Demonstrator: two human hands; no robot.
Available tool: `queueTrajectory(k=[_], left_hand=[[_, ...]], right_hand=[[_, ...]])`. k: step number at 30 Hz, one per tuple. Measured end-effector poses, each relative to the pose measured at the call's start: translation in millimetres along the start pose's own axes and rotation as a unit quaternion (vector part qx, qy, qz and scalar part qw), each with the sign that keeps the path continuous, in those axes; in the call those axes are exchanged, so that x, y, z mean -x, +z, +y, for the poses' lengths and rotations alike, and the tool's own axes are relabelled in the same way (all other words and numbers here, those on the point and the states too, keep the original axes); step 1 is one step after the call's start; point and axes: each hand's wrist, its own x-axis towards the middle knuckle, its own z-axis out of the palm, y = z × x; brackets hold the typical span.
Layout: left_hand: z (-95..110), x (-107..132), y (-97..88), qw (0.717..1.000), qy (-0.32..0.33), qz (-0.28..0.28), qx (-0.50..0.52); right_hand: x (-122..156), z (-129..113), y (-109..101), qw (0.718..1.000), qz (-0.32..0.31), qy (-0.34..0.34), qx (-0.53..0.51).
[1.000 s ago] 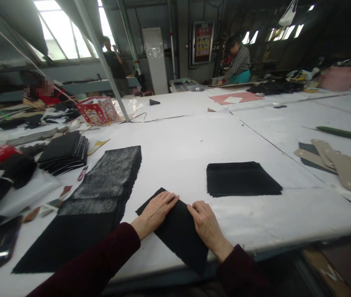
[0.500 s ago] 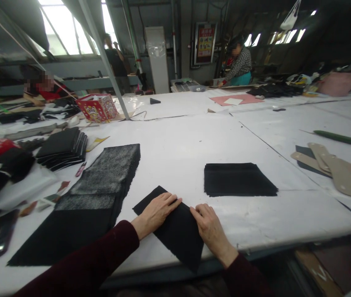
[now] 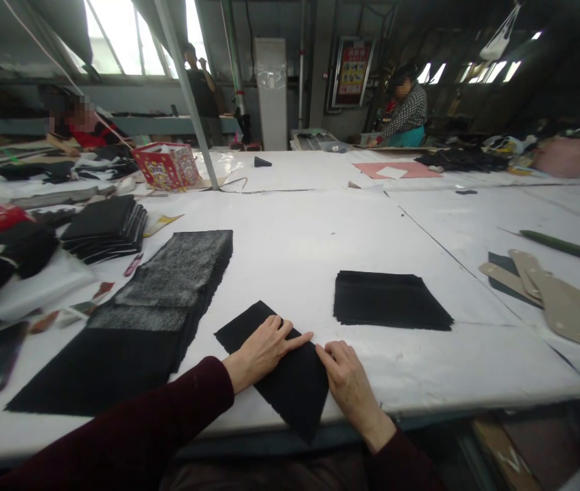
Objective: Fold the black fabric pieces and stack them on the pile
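A black fabric piece (image 3: 294, 389) lies slantwise in front of me, with one corner hanging over the table's near edge. My left hand (image 3: 265, 349) rests on top of it, fingers spread and the index finger stretched along the upper edge. At the right end of that edge, my right hand (image 3: 347, 376) pinches the cloth between thumb and curled fingers. A neat stack of black fabric pieces (image 3: 389, 300) is on the table to the right. Left of my hands, a larger pile of black cloth (image 3: 110, 372) has speckled grey parts (image 3: 177, 266) folded over its top.
Beige pattern templates (image 3: 550, 286) and a long green cucumber-like object (image 3: 570, 247) lie on the right of the white table (image 3: 290, 232). On the left are folded dark cloth (image 3: 100, 228) and a red patterned box (image 3: 167, 167) beside a slanted pole (image 3: 187, 95). Several people work farther back.
The view has shifted slightly. My left index finger has stretched farther right along the cloth's edge, towards my right hand. My right hand stays at the same edge.
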Motion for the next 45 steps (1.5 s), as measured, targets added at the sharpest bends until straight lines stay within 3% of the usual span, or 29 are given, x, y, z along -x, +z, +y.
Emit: queueTrajectory(k=[16,23,26,29,32,34,40,45], left_hand=[[9,-2,1.5,1.0,0.002,0.004,-0.022],[10,-2,1.6,1.0,0.0,0.005,-0.022],[10,-2,0.6,1.0,0.002,0.003,-0.015],[10,-1,1.2,1.0,-0.001,0.006,-0.003],[12,-2,3.2,1.0,-0.007,0.014,-0.002],[12,-1,4.2,1.0,-0.009,0.017,0.005],[2,7,4.5,0.998,-0.017,0.028,0.061],[-6,15,7.7,0.994,-0.026,0.028,0.103]], right_hand=[[13,4,-6,1.0,-0.003,0.002,-0.008],[32,5,-27,1.0,-0.007,0.009,0.017],[31,-1,-43,0.998,0.025,0.047,-0.023],[8,-13,-51,0.977,0.098,0.118,-0.148],[-25,-25,-40,0.945,0.129,0.168,-0.248],[-40,-30,-22,0.939,0.128,0.176,-0.265],[-38,-25,28,0.976,0.082,0.128,-0.153],[-34,-30,29,0.996,0.027,0.08,-0.017]])
